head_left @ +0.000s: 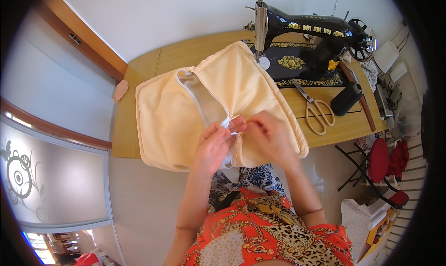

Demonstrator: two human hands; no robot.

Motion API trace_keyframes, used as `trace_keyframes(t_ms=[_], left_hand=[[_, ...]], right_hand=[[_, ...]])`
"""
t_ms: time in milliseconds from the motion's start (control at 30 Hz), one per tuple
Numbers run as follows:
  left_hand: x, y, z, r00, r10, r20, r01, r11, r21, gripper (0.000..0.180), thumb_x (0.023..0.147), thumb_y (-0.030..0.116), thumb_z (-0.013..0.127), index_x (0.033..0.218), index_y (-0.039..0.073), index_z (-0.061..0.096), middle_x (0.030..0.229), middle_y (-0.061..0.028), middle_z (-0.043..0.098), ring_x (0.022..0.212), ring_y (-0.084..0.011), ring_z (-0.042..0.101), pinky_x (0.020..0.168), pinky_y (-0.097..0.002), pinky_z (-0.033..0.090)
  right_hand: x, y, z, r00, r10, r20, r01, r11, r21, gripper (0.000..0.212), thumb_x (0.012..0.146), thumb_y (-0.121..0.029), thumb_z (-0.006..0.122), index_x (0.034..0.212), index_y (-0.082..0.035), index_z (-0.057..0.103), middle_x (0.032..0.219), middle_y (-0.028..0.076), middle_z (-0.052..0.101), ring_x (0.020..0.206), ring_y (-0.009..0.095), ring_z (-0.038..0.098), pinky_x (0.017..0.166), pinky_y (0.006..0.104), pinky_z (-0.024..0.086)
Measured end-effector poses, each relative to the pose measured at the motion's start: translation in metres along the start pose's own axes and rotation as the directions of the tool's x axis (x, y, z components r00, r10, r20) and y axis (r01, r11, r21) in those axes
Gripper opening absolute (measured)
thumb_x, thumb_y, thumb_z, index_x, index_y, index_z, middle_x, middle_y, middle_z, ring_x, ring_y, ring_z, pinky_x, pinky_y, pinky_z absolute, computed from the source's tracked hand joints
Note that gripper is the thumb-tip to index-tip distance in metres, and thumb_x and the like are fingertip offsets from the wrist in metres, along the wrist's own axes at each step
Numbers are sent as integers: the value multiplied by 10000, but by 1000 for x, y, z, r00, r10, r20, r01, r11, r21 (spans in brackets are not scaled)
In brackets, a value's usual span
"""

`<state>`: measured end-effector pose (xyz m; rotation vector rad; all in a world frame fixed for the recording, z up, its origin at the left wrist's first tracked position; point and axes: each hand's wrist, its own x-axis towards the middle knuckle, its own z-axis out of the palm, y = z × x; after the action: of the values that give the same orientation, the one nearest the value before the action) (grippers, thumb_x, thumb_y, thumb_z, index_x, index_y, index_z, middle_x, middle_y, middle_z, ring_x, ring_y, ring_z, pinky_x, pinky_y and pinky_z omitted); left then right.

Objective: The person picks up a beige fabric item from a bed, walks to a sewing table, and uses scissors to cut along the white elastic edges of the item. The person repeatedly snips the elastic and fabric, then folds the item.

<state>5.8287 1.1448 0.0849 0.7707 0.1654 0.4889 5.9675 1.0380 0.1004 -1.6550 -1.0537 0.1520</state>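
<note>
A cream fabric cover (162, 113) with piped edges, like a cushion cover, spreads over the table and hangs past its front edge. A slit with a white zipper-like strip (191, 96) along its side gapes in the middle of it. My left hand (214, 145) pinches the lower part of this white strip, fingertips pointing right. Close by on the right, my right hand (272, 136) has its fingers curled together over the cover beside the slit. Whatever lies between those fingers is too small and blurred to make out.
A black sewing machine (302, 27) stands at the back right of the wooden table (125, 131). Scissors (318, 115) with beige handles and a black thread cone (347, 99) lie right of the cover. A folding chair with a red seat (378, 160) stands farther right.
</note>
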Motion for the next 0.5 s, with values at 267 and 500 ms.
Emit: trace_keyframes(t_ms=[267,500], left_hand=[[1,0,-13,978,51,203,-31,994,-104,202,899,275,472,1047,161,548,1285,-214,409,1192,-335,403,951,-384,329],[2,4,-16,975,53,215,-4,975,-224,262,885,287,496,1116,167,521,1320,-226,351,1221,-309,367,1002,-404,292]], right_hand=[[-5,44,-110,991,-54,-125,-42,751,-659,86,761,-17,588,836,-6,548,896,126,508,844,311,473,715,381,399],[0,54,-109,992,-38,-121,-48,773,-633,81,800,3,545,859,-4,490,882,129,517,792,313,494,677,367,405]])
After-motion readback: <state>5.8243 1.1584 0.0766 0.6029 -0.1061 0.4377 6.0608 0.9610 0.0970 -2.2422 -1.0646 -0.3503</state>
